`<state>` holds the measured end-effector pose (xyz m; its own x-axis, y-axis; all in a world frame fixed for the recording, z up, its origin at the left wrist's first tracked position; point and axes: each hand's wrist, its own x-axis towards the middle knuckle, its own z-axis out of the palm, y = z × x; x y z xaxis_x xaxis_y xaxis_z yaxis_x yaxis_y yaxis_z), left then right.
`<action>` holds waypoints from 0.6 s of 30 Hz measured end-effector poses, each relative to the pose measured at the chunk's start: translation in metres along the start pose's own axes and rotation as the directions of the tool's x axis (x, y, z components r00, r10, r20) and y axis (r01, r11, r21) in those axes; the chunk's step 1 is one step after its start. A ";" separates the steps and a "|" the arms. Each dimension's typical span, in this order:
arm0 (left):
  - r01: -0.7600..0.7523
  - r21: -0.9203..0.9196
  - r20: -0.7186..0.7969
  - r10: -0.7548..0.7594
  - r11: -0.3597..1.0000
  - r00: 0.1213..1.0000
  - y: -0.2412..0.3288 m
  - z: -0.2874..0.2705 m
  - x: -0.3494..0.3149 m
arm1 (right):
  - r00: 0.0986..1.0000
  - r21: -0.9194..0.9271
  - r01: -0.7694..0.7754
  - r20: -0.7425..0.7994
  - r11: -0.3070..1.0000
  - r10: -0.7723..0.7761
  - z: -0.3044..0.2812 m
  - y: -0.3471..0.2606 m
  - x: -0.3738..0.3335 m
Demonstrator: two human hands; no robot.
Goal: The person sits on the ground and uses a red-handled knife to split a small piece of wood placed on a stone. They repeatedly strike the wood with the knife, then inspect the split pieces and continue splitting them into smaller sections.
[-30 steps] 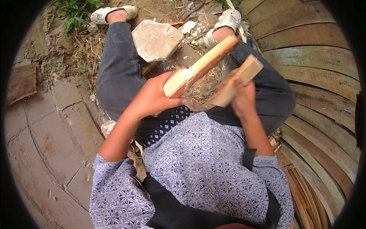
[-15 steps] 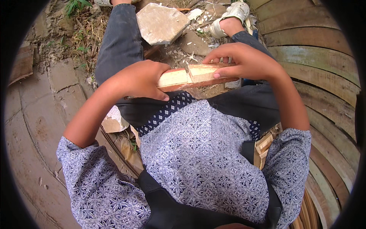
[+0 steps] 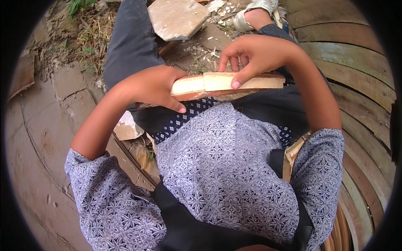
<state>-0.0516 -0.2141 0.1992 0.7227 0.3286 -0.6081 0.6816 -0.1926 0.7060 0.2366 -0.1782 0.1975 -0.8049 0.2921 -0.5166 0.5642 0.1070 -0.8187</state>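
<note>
Two pale split wood pieces lie end to end and level in front of my chest. My left hand (image 3: 153, 88) grips the left wood piece (image 3: 187, 85), thumb underneath. My right hand (image 3: 255, 54) presses down from above on the right wood piece (image 3: 251, 80), fingers curled over its top edge. The two pieces touch at a seam near the middle. Reddish bark shows along their lower edge. I am seated, knees apart, in dark trousers and a patterned blue shirt.
A flat pale stone slab (image 3: 176, 19) lies on the ground between my legs, with wood chips (image 3: 211, 52) around it. Curved wooden planks (image 3: 356, 75) stack on the right. Cracked concrete (image 3: 37, 138) spreads on the left. Another stone chunk (image 3: 125, 127) sits by my left hip.
The two wood pieces, held apart and angled a second ago, have been brought together end to end and drawn closer to my chest.
</note>
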 end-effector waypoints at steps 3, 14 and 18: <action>-0.006 -0.044 0.027 0.007 0.999 1.000 -0.001 0.000 0.001 | 1.000 0.038 -0.001 0.003 0.999 0.001 0.004 0.002 0.000; 0.033 0.030 0.033 -0.034 0.999 0.999 0.004 0.002 0.003 | 0.998 0.149 -0.050 0.049 0.988 0.043 0.017 0.025 0.004; 0.079 0.213 -0.063 -0.067 0.974 0.996 0.004 0.005 -0.002 | 0.999 0.072 -0.045 0.034 0.996 0.042 0.018 0.025 -0.001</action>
<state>-0.0497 -0.2199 0.2016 0.6666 0.3982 -0.6301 0.7454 -0.3581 0.5623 0.2481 -0.1927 0.1724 -0.7861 0.2635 -0.5592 0.5850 0.0252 -0.8106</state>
